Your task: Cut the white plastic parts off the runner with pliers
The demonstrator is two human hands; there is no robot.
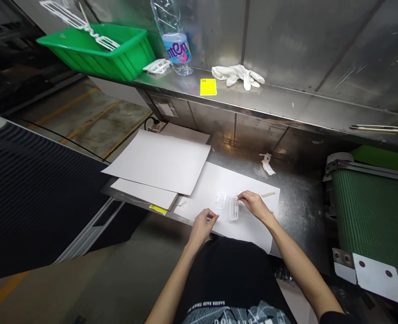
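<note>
My right hand (253,204) pinches the top end of a small white plastic frame (233,210) just over a white sheet (256,228). To its left, a second white plastic frame (221,200) lies flat on the same sheet. My left hand (205,222) is by the sheet's near edge, thumb and fingertips pressed together. Whatever it holds, if anything, is too small to make out. A thin tan stick (268,194) shows beyond my right hand, partly hidden by it.
White sheets (161,159) are stacked at left. On the shelf are a green bin (124,56) with white plastic parts, a water bottle (178,51), a yellow note (208,87), white gloves (238,75) and tweezers (376,128). A green conveyor belt (374,216) stands at right.
</note>
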